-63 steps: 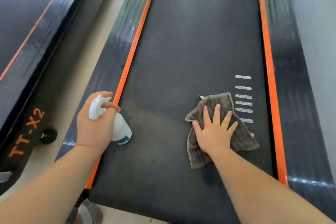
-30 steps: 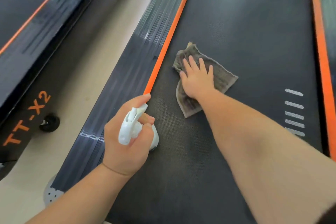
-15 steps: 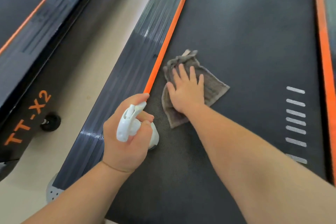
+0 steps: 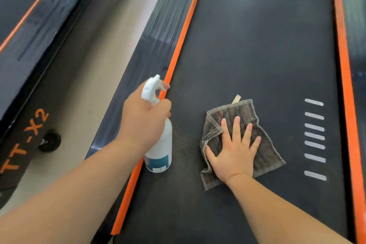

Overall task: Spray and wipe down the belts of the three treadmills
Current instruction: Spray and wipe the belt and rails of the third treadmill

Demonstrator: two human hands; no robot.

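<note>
While L grip (image 4: 144, 119) wraps spray bottle (image 4: 160, 144) at belt (image 4: 257, 45) edge, R grip (image 4: 233, 151) presses flat on cloth (image 4: 266, 150)

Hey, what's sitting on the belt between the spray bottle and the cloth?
Nothing: in the head view, only bare belt separates the spray bottle from the cloth.

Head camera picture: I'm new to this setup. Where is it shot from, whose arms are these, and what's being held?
No machine here: the camera sits on a person's head, looking forward and down, so both arms are theirs. The dark surface is a treadmill belt with an orange strip along its side. The left hand grips a white spray bottle upright at the belt's left edge. The right hand, fingers spread flat, presses a grey cloth onto the belt. A second treadmill lies further left.
</note>
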